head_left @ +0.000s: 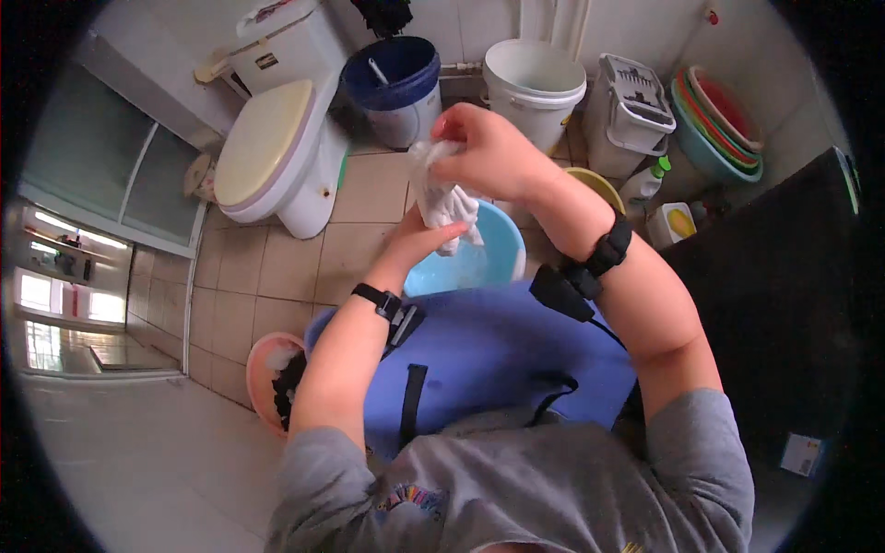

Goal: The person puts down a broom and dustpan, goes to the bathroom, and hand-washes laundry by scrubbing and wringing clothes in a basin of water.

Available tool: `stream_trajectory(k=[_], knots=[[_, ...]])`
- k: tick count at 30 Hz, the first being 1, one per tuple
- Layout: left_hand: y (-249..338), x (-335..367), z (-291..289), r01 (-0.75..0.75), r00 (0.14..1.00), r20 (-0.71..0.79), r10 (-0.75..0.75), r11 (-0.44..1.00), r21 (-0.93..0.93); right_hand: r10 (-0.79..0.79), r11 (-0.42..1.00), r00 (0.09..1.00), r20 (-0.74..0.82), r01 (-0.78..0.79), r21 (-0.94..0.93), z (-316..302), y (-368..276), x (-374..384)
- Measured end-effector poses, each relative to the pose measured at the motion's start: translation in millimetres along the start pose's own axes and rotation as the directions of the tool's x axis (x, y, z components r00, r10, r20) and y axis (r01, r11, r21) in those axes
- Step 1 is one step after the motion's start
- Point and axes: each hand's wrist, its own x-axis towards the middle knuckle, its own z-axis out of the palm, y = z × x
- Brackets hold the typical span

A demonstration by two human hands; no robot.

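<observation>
A wet-looking, crumpled white cloth [449,205] is held up between my two hands; its exact kind does not show. My right hand [489,152] pinches its upper part with thumb and curled fingers. Lower down, my left hand [419,238] is closed round the cloth, its thumb lying across the front. Right below both hands stands a light-blue basin [505,241] with some water in it. The cloth's lower folds hang over that basin. A blue apron [479,346] covers my lap, and each wrist wears a black strap.
A toilet [263,147] stands at the far left. Along the back wall are a dark-blue bucket [406,106], a white bucket [539,92], a lidded bin [619,124] and stacked basins [701,147]. A green-capped bottle [643,184] is at right. Near my left arm sits a pink basin [261,382] containing dark cloth.
</observation>
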Motion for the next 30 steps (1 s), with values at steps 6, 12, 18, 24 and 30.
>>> stream_trajectory(k=[6,12,18,24,30], knots=[[3,15,-8,0.071,0.977,-0.207,-0.058,0.996,0.054,0.011,0.900,0.998,-0.062,0.016,0.435,0,18,-2],[-24,32,-25,0.189,0.919,-0.389,-0.063,0.937,0.294,0.311,0.938,0.938,-0.149,-0.279,0.205,3,134,-12],[-24,37,-15,0.045,0.874,-0.460,-0.157,0.968,-0.245,0.561,0.641,0.819,0.122,-0.523,0.562,48,187,-26],[-7,40,-2,-0.138,0.818,-0.575,-0.023,0.962,-0.235,0.702,0.477,0.645,0.300,-0.740,0.475,82,193,-24],[11,40,0,-0.099,0.942,-0.330,0.053,0.988,-0.122,0.301,-0.200,0.327,0.896,-0.897,0.395,98,211,-23]])
